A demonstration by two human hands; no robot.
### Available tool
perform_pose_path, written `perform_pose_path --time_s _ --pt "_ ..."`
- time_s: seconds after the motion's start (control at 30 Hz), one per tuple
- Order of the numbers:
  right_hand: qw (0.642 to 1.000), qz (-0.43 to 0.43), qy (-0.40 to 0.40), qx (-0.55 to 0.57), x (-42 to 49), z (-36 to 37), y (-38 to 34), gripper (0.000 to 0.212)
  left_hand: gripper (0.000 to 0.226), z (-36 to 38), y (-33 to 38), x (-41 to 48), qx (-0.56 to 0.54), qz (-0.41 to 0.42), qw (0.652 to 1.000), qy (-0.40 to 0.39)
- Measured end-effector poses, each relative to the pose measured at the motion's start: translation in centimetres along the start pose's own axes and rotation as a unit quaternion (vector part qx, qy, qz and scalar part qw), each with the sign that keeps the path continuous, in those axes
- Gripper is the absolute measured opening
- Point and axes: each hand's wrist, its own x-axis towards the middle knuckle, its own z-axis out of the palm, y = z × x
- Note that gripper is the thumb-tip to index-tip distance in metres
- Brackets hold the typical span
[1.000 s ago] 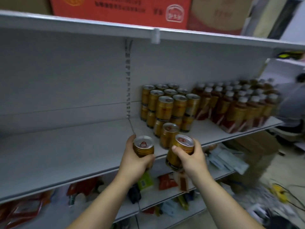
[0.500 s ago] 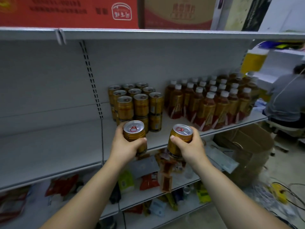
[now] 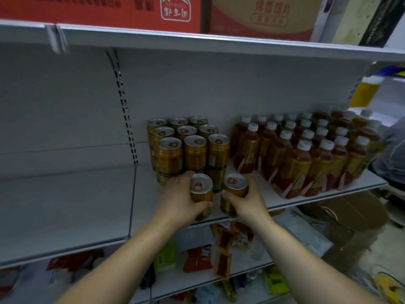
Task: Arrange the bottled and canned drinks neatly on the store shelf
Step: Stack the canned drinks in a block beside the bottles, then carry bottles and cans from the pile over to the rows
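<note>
- Shelf (image 3: 72,207): grey metal store shelf with a perforated upright in the back panel. Stock stands on its right half only.
- Stacked cans (image 3: 194,151): gold cans with silver lids and red pull tabs, all sealed. They are three across and three deep, and a lower tier shows under the front row. The block stands just right of the upright.
- Bottles (image 3: 306,156): white-capped bottles of red-brown drink with gold-and-red labels, set in close rows right of the cans, with a narrow gap between the two groups.
- Left can (image 3: 200,190): same gold type, upright, at the shelf's front edge, directly before the block's front row. Whether its base rests on the shelf cannot be told.
- Left hand (image 3: 178,202): fingers wrapped round the left can's body and thumb across its lower front.
- Right can (image 3: 235,189): same type, tilted slightly, just beside the left can and apart from it.
- Right hand (image 3: 248,205): grips the right can from the right, with the thumb across its front.
- Red carton (image 3: 105,9) and brown carton (image 3: 263,17): side by side on the shelf above, both closed.
- Lower shelves (image 3: 197,279): mixed packets in red, green and yellow, too blurred to identify.
- Cardboard box (image 3: 350,218): on the floor at right, flaps open, contents not visible.
</note>
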Motion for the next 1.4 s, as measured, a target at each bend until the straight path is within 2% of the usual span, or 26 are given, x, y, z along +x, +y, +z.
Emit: perform_pose_path --time_s 0.07,0.13,0.23,0.4,0.5,0.63,0.7,0.87,1.0,1.07,1.17,1.27,1.4 --pt "1.0 -0.006 -0.015 -0.012 0.7 0.5 0.5 0.054 0.076 0.8 -0.3 0.1 0.1 -0.008 0.995 -0.009" --pt "0.999 -0.017 -0.033 -0.032 1.6 0.8 1.3 0.063 0.084 1.8 -0.3 -0.1 0.143 -0.038 0.989 -0.019" --pt "0.997 -0.027 -0.065 -0.017 2.6 0.8 2.3 0.047 0.08 3.4 -0.4 -0.3 0.171 -0.071 0.983 -0.007" --pt "0.991 -0.045 -0.123 0.005 3.5 0.5 2.9 0.057 0.084 4.4 -0.1 0.6 0.233 -0.121 0.965 0.007" --pt "0.985 -0.056 -0.161 0.007 4.2 0.7 3.1 0.057 0.087 4.5 -0.3 0.8 0.234 -0.145 0.961 0.02" --pt "0.979 -0.076 -0.186 -0.013 5.3 1.6 3.2 0.055 0.097 5.0 -0.6 0.5 0.201 -0.178 0.96 0.079" --pt "0.978 -0.085 -0.187 -0.023 5.6 2.0 3.5 0.063 0.1 5.2 -0.6 0.5 0.208 -0.186 0.956 0.09" --pt "0.976 -0.091 -0.194 -0.047 5.5 1.9 2.8 0.079 0.099 5.0 -0.5 0.5 0.216 -0.19 0.955 0.077" --pt "0.973 -0.159 -0.142 -0.092 5.2 0.1 -0.4 0.09 0.096 3.1 0.2 1.0 0.199 -0.193 0.96 0.022" --pt "0.956 -0.231 -0.126 -0.131 5.1 -0.8 -3.3 0.084 0.091 1.2 0.5 1.0 0.171 -0.195 0.966 0.008" --pt "0.914 -0.316 -0.142 -0.212 4.4 -0.7 -8.6 0.075 0.079 -2.5 0.5 0.4 0.121 -0.19 0.974 0.01" --pt "0.877 -0.341 -0.177 -0.29 2.5 1.8 -13.5 0.072 0.085 -7.1 -0.2 -1.5 0.126 -0.181 0.975 -0.002" --pt "0.841 -0.351 -0.244 -0.332 -1.4 8.3 -18.6 0.067 0.078 -14.2 -3.2 -5.8 0.152 -0.189 0.969 -0.034"
